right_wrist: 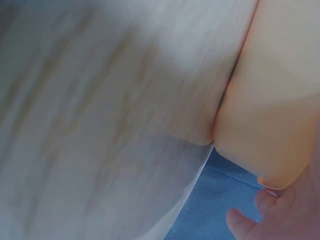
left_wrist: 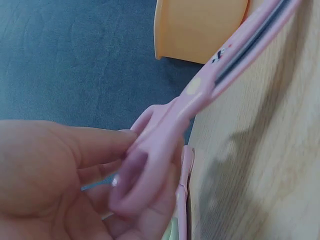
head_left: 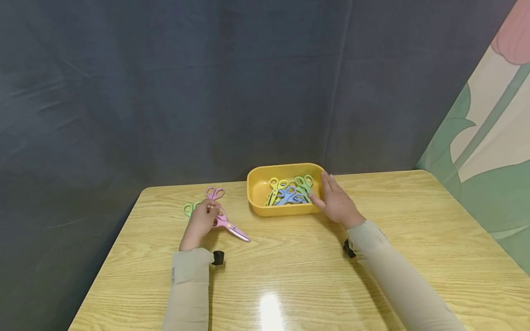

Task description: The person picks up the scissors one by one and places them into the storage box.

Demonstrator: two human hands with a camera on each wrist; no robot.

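Observation:
My left hand [head_left: 202, 219] pinches a pair of pink scissors [left_wrist: 167, 132] by the finger loops; the blades point away to the right, over the table. Close by that hand, another pair of pink scissors [head_left: 215, 192] and a green-handled pair [head_left: 188, 209] lie partly hidden. My right hand [head_left: 338, 204] holds the right end of a yellow bin [head_left: 285, 211], the thumb over the rim and the fingers along the outer wall. Inside the bin lie several scissors, among them yellow scissors [head_left: 275, 188], blue scissors [head_left: 288, 195] and green scissors [head_left: 304, 185].
The bin stands near the back edge of a wooden table [head_left: 248, 280]. Behind the table hangs a dark curtain [head_left: 232, 101]. To the right is a wall painted with a flower [head_left: 492, 151].

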